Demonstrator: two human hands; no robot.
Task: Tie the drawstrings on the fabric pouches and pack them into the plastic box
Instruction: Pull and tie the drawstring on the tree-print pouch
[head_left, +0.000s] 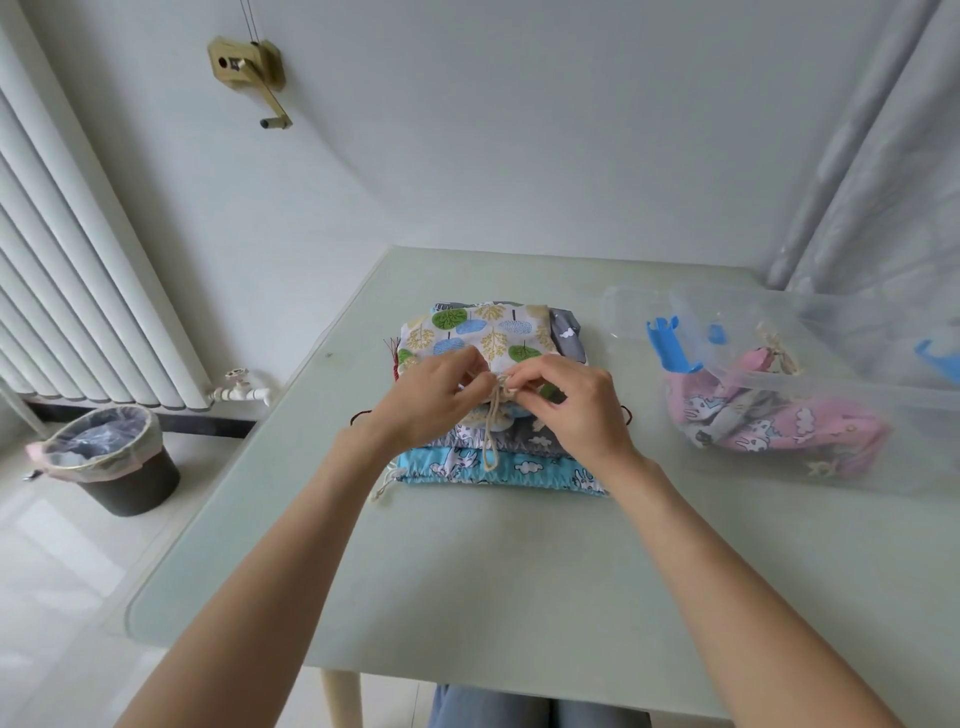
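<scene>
A beige drawstring (493, 415) is pinched between the curled fingers of the left hand (441, 395) and right hand (566, 400) above a tree-print pouch (483, 332) topping a stack on the table (467, 571), while a pink pouch (769, 421) is seen inside the clear plastic box (831, 395) nearby.

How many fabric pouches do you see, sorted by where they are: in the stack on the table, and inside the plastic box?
In the stack under the hands: 3 clearly seen, the tree-print pouch, the grey pouch and the blue pouch; more may be hidden.
Inside the plastic box: 1 visible, the pink pouch.
Total: 4 visible.
</scene>
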